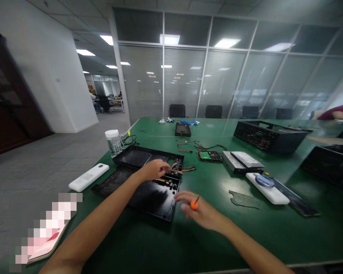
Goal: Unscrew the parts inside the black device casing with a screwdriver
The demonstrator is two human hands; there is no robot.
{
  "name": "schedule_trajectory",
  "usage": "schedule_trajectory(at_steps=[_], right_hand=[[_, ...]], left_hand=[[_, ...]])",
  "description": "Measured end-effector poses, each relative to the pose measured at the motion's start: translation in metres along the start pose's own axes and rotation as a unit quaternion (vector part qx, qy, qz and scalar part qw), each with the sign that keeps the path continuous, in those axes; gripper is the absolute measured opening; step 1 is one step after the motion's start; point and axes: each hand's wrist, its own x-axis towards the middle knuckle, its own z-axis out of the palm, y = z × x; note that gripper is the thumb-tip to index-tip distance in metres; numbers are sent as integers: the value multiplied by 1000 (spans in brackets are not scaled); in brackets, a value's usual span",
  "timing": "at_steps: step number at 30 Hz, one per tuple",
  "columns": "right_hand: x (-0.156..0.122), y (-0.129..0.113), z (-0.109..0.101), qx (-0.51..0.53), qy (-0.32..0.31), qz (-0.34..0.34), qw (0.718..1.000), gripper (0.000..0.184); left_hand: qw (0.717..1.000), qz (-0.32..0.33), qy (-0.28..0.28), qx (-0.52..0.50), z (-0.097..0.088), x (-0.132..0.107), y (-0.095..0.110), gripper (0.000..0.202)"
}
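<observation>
A black open case [157, 198] lies on the green table with its two halves spread apart. My left hand [154, 170] is over the middle of the case, fingers closed at a bundle of brown and dark wires [175, 170]. Loose ends of these wires reach past the case's right edge. My right hand [202, 215] is at the near right corner of the case, index finger stretched toward its edge. An orange-handled screwdriver [194, 205] is held in this hand, its thin dark shaft pointing up; the fingers partly hide it.
Left are a white-lidded jar [112, 142], a white oblong device [88, 177] and a booklet [50, 243]. Right are a green circuit board [205, 155], a silver drive [242, 161], another white device [267, 190] and black chassis [271, 137]. A person's sleeve [333, 113] shows far right.
</observation>
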Motion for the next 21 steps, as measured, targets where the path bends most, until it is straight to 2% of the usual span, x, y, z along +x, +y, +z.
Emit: schedule_trajectory(at_steps=[1, 3, 5, 8, 10, 13, 15, 18, 21], right_hand=[[-3, -7, 10, -82, -35, -32, 996, 30], [-9, -16, 28, -235, -68, -62, 968, 30], [-18, -17, 43, -343, -62, -46, 936, 16], [-37, -12, 55, -404, -36, -27, 914, 3], [-54, -7, 56, -409, -11, -22, 912, 3], [-72, -2, 54, -400, 18, -5, 916, 5], [-73, 1, 51, -395, 29, 0, 918, 5], [-54, 12, 43, -398, 30, -1, 917, 5], [-18, 30, 28, -393, 33, 2, 919, 11]], left_hand=[[1000, -23, 8, 6, -4, 0, -11, 33], [998, -65, 2, 22, -8, 0, -34, 39], [991, -116, -60, 30, -6, -3, -54, 41], [968, -165, -183, 39, -1, -7, -72, 32], [965, -138, -210, 71, 2, -8, -75, 20], [973, -49, -185, 130, -1, -6, -66, 11], [974, -4, -168, 154, -9, -5, -54, 12], [971, 27, -154, 180, -32, -5, -26, 10], [966, 45, -145, 207, -64, -15, 12, 8]])
